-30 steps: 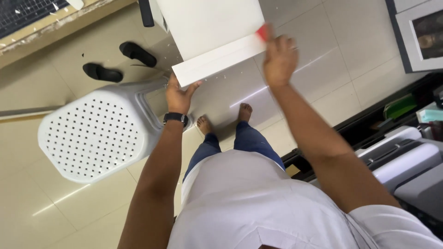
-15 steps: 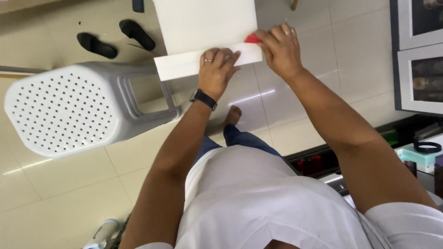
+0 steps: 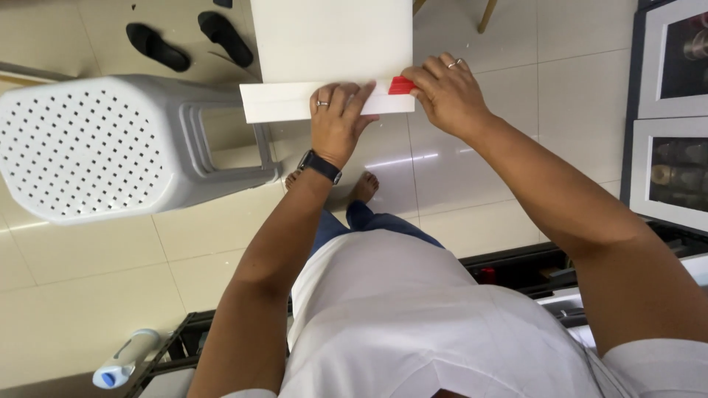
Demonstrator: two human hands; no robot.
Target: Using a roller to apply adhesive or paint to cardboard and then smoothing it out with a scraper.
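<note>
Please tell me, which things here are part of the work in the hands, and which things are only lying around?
In use: white board, its edge strip, red tool, left hand, right hand.

Lying about: grey stool, black slippers, framed pictures, spray bottle.

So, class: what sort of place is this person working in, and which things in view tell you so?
Probably a room in a home or small workshop. It has a glossy tiled floor, a grey perforated plastic stool and a pair of black slippers left on the tiles. Framed pictures sit at the right.
</note>
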